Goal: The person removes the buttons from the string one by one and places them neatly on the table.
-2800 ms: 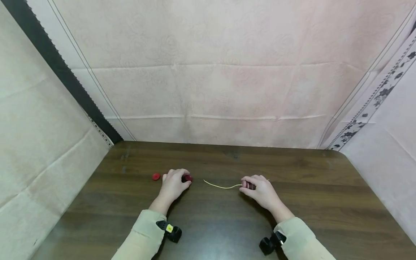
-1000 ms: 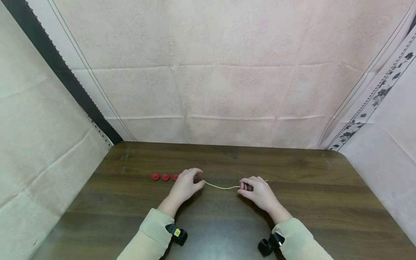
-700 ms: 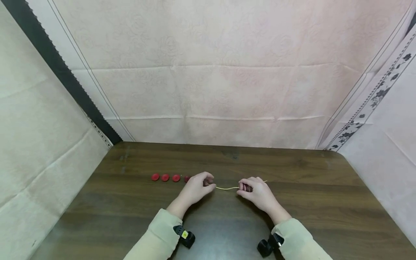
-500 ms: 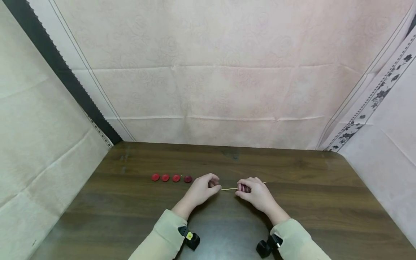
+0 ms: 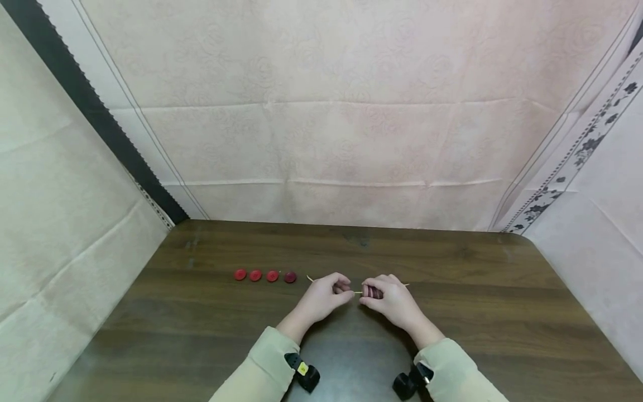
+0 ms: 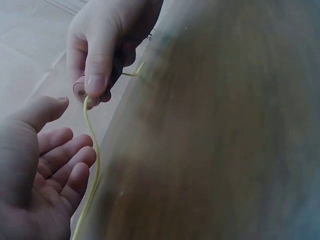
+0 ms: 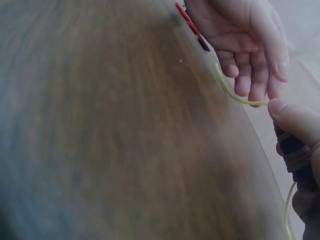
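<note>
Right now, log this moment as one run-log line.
left hand: beside yellow string, no visible grip | right hand: grips strung disc stack | table: four loose discs in a row

head view: high, facing far and down over tabletop [image 5: 502, 312] | wrist views: close, toward hands [image 5: 321, 298] | shared: both hands
</note>
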Demonstrator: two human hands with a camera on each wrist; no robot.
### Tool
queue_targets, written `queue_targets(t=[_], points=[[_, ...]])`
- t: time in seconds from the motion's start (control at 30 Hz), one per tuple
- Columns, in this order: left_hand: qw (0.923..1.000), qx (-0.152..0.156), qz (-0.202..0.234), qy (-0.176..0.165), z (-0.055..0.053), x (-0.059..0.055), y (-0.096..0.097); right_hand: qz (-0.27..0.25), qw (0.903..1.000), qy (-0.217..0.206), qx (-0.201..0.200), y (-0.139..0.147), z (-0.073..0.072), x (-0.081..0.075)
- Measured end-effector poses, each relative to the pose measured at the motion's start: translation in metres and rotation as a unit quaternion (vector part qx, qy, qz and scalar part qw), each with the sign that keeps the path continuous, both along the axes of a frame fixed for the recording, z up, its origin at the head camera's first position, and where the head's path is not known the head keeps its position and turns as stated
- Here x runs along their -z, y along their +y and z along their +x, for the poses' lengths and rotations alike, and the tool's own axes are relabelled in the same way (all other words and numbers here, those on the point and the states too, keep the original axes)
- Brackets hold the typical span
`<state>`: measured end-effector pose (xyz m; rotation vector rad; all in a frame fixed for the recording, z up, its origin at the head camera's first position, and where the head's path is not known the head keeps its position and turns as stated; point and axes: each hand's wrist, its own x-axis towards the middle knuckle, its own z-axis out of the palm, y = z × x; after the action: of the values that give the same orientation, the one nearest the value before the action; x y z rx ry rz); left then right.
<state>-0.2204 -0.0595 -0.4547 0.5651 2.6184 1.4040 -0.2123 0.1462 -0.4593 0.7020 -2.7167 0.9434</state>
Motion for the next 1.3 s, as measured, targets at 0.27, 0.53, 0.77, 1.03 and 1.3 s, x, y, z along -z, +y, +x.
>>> queue_targets(t=[0.27,0.53,0.77,1.03,1.3], points=[[0.9999,0.006,0.012,-0.007,-0.0007,0.0039,0.0059,-0.009,0.9999,0.008,-0.008,-0.0036,0.0005,0.0022],[0.9996,0.019,0.019,-0.012,0.0005,0.0013,0.0077,-0.014,0.9989,0.029,-0.034,-0.0068,0.0008,0.0028],[0.9990,0.018,0.026,-0.030,0.0001,0.0005,0.0082,-0.009,0.9986,0.038,-0.036,-0.0079,0.0004,0.0034],[0.9983,0.016,0.042,-0.038,-0.0008,0.0010,0.0090,-0.008,0.9991,0.030,-0.029,-0.0069,0.0017,0.0037],[0.9970,0.017,0.063,-0.042,-0.0015,0.0029,0.0078,-0.009,0.9988,0.036,-0.032,-0.0062,0.0027,0.0024]])
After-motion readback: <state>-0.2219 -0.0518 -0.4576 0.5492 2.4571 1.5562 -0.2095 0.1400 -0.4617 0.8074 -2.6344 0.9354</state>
